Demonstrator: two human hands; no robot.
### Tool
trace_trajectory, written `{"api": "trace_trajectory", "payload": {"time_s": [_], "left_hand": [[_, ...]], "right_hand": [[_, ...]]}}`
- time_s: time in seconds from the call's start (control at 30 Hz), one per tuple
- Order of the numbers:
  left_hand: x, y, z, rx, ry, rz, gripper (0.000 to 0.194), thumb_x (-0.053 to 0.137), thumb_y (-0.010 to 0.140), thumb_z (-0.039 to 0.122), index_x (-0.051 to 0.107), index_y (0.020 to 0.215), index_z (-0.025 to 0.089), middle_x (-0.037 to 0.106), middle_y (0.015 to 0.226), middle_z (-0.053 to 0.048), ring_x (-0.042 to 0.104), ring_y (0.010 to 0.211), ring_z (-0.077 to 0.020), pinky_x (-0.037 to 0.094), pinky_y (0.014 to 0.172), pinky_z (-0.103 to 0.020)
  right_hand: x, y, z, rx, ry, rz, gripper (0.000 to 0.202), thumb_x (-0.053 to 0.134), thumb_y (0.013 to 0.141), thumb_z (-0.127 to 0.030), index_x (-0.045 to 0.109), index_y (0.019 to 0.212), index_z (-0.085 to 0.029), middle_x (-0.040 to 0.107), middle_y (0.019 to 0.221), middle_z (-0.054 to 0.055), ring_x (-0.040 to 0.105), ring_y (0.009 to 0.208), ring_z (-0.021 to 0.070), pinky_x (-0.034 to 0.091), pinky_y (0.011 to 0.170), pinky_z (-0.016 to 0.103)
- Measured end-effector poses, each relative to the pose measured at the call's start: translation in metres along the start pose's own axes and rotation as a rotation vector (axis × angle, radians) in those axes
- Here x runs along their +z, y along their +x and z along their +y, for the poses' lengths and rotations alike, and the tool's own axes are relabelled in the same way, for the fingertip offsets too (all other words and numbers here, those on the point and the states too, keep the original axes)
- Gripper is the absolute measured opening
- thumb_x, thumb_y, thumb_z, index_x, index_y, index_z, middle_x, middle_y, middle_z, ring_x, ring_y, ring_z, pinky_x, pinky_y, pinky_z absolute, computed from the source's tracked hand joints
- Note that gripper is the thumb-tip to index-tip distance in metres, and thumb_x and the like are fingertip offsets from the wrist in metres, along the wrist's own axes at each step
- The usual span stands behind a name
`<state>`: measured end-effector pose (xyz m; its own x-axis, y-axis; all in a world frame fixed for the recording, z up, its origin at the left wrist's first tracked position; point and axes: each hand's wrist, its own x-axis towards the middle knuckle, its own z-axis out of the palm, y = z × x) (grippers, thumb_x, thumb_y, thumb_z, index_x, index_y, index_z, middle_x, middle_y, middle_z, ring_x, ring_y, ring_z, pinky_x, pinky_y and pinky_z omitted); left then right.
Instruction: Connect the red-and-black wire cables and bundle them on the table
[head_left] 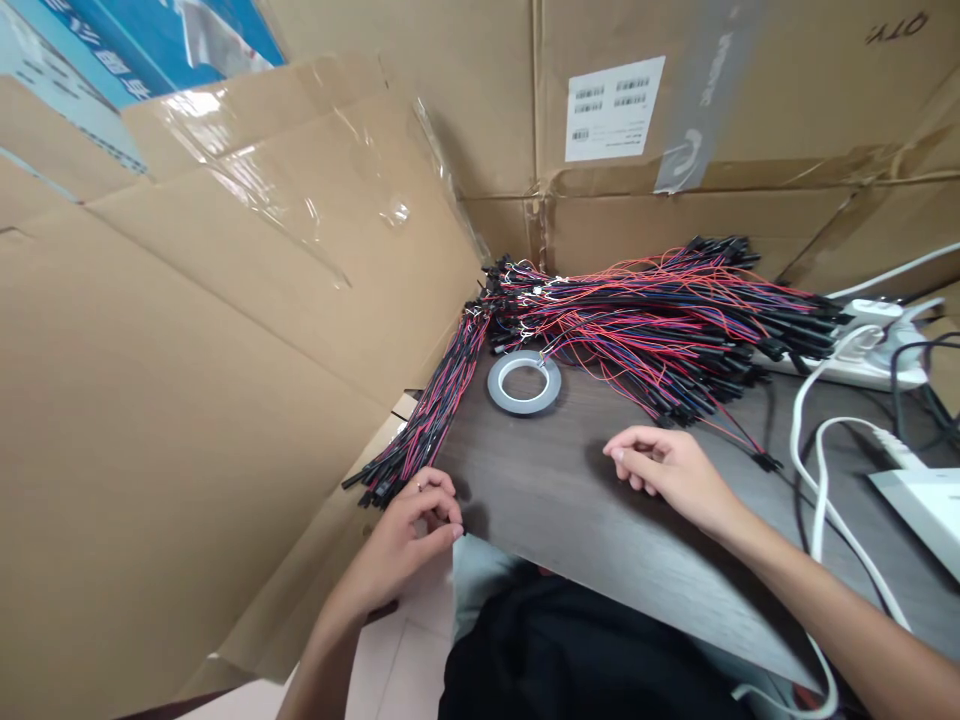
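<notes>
My left hand (420,520) is at the table's front left corner, beside the lower end of a bundle of thin red and black wires (442,405). Its fingers are curled, with thumb and index tips close together; a tiny dark spot shows at the thumb tip, too small to name. Over the table, my right hand (675,472) has thumb and index pressed in a pinch, and I cannot make out anything between them. Between and beyond the hands lies a flat grey ring-shaped roll of tape (493,385). Behind it, a large pile of red, blue and black wires (660,300) with black connectors.
Cardboard walls (300,250) stand left and behind the dark table (570,500). A white power strip (877,370) with plugs sits at the right. White cables (819,500) loop down past the table edge. A white device (922,510) lies near the right edge.
</notes>
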<state>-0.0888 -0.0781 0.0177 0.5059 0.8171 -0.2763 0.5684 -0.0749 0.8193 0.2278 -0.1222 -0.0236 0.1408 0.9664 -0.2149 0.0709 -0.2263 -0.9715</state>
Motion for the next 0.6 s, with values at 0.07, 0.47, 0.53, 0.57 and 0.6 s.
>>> {"api": "trace_trajectory", "payload": {"time_s": [0.07, 0.47, 0.53, 0.57, 0.6], "left_hand": [[-0.002, -0.003, 0.001, 0.016, -0.007, 0.003, 0.016, 0.062, 0.08, 0.027, 0.062, 0.069, 0.017, 0.055, 0.098, -0.005, 0.055, 0.087, -0.0156, 0.042, 0.074, -0.025], [0.003, -0.007, -0.018, -0.139, -0.061, 0.076, 0.015, 0.064, 0.075, 0.03, 0.062, 0.069, 0.016, 0.061, 0.069, -0.002, 0.054, 0.066, -0.0147, 0.041, 0.062, -0.024], [0.003, -0.007, -0.02, -0.151, -0.074, 0.095, 0.015, 0.064, 0.074, 0.03, 0.061, 0.068, 0.017, 0.06, 0.068, -0.001, 0.054, 0.065, -0.0146, 0.041, 0.061, -0.024], [0.003, -0.007, -0.02, -0.155, -0.078, 0.104, 0.014, 0.063, 0.073, 0.03, 0.06, 0.068, 0.017, 0.06, 0.067, -0.001, 0.054, 0.065, -0.0145, 0.041, 0.061, -0.024], [0.003, -0.007, -0.02, -0.156, -0.08, 0.112, 0.014, 0.063, 0.073, 0.029, 0.06, 0.068, 0.017, 0.059, 0.067, -0.001, 0.054, 0.065, -0.0144, 0.041, 0.06, -0.023]], "right_hand": [[0.0, 0.0, -0.001, 0.0, 0.0, 0.001, 0.021, 0.064, 0.066, -0.037, 0.068, 0.069, -0.017, 0.061, 0.055, 0.003, 0.049, 0.046, 0.0115, 0.034, 0.039, 0.023], [0.0, 0.0, 0.001, -0.011, -0.009, -0.008, 0.021, 0.065, 0.067, -0.038, 0.068, 0.069, -0.017, 0.061, 0.054, 0.003, 0.049, 0.045, 0.0114, 0.034, 0.038, 0.022], [0.0, 0.0, 0.0, -0.007, -0.008, -0.007, 0.021, 0.065, 0.067, -0.038, 0.068, 0.068, -0.017, 0.06, 0.054, 0.003, 0.049, 0.045, 0.0113, 0.034, 0.038, 0.022], [0.0, 0.0, 0.0, -0.004, -0.008, -0.007, 0.021, 0.065, 0.066, -0.037, 0.068, 0.068, -0.017, 0.06, 0.054, 0.003, 0.049, 0.045, 0.0113, 0.033, 0.038, 0.022], [0.0, 0.0, 0.0, -0.002, -0.01, -0.006, 0.021, 0.065, 0.066, -0.037, 0.068, 0.068, -0.017, 0.06, 0.054, 0.003, 0.049, 0.045, 0.0113, 0.033, 0.038, 0.022]]}}
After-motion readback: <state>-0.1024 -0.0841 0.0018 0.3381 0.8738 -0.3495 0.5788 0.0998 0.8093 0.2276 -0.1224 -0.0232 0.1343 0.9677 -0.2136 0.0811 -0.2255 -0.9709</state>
